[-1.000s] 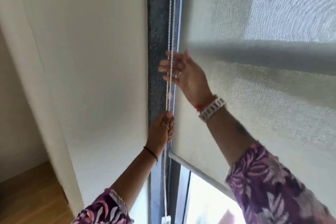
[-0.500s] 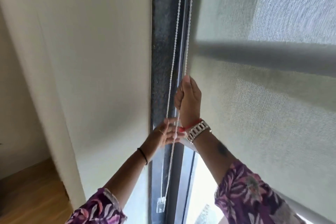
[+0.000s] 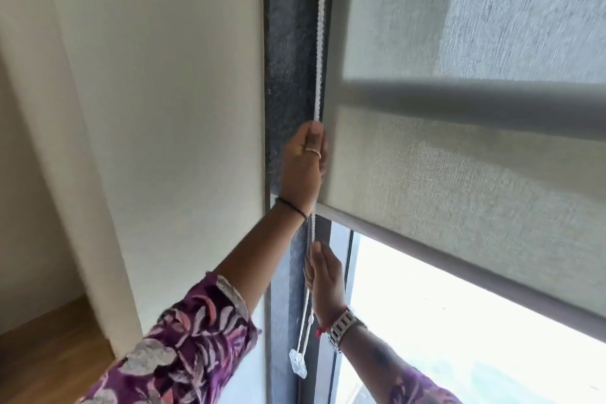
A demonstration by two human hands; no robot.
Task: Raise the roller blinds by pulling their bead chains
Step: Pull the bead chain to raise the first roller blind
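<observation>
**Both hands on the bead chain, one above the other**

Up against the dark window frame [image 3: 288, 43], the white bead chain [image 3: 319, 26] hangs straight down between the frame and the left edge of the roller blind [image 3: 442, 174]. So the left hand [image 3: 303, 167] is the higher one, fist closed around the chain with the thumb up top, about level with the lower part of the fabric. The right hand [image 3: 326, 282] is lower down, just under the blind's bottom bar [image 3: 459, 259], fingers curled around the same chain.

Count-wise: two hands, one blind in view, one chain that looks like two strands running side by side below the hands, and one small clear plastic weight [image 3: 297, 362] dangling at the bottom of it.

Chain looks like small white beads, a bit blurry. Blind is a greyish-beige mesh weave, semi see-through, with a darker band showing through it. Bright window glass [image 3: 442, 338] is exposed under the bar. Cream wall [image 3: 164, 108] sits on the left.
</observation>
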